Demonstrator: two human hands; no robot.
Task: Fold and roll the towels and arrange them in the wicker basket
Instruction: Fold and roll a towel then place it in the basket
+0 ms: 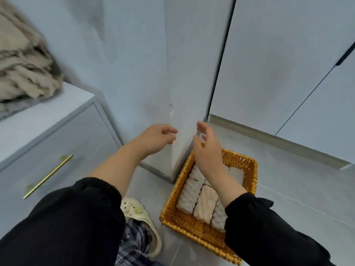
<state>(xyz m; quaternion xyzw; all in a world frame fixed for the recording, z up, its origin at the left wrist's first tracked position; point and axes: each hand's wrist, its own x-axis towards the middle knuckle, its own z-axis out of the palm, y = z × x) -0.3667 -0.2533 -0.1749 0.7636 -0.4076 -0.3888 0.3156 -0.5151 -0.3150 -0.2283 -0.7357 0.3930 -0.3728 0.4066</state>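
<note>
– Left hand (157, 137)? We see it loosely open, holding and touching nothing.
– Right hand (207, 150) too: spread, empty, above the basket (192, 229). We see rolled towels (205, 203) inside it, on the floor (288, 189).

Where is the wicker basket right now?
The wicker basket sits on the floor, lower right in the head view, beside the wall corner, rolled towels inside.
</note>
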